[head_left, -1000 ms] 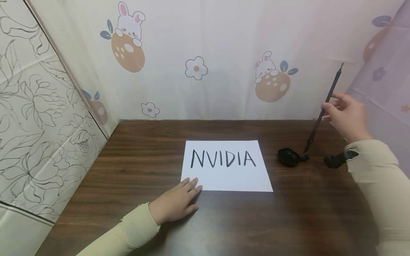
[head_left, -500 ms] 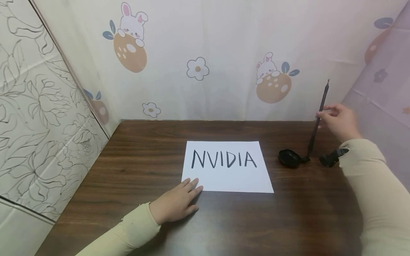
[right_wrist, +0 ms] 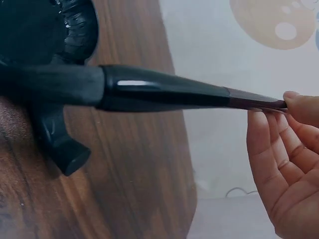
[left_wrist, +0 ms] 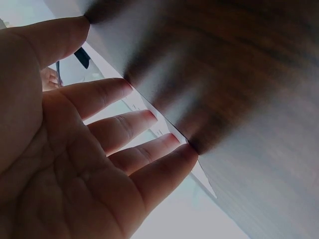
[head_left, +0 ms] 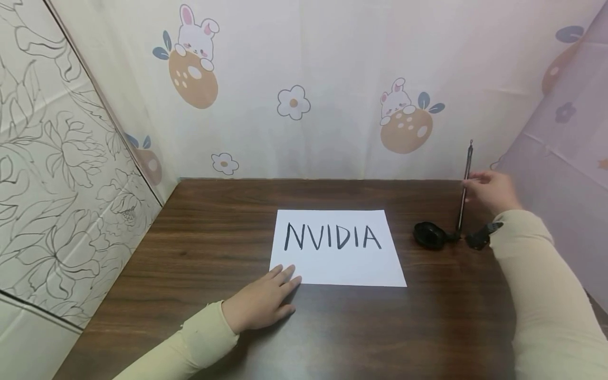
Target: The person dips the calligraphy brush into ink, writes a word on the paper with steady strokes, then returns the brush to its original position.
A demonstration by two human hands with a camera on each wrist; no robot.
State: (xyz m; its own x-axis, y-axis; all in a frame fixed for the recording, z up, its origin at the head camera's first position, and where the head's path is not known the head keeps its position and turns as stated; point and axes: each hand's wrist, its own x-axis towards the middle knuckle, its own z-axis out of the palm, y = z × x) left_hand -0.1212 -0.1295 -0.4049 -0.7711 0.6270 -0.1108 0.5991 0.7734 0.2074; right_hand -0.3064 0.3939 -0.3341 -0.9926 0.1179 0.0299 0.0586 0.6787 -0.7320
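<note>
My right hand pinches a dark writing brush by its handle between thumb and fingertips. The brush stands nearly upright, its lower end at the stubby handle of a black ink dish. In the right wrist view, the thick lower part of the brush crosses in front of the dish's handle. My left hand lies palm down with spread, fairly straight fingers, fingertips on the lower left corner of a white sheet of paper. Black handwritten letters on the sheet read NVIDIA.
The dark wooden table carries the paper in its middle and the dish to the right. A patterned white curtain hangs behind the back edge. On the left stands a panel with flower line drawings. A black wrist camera hangs under my right cuff.
My right hand has moved left and down with the brush, which has swung more upright and now meets the ink dish's handle. The left hand and paper stay in place.
</note>
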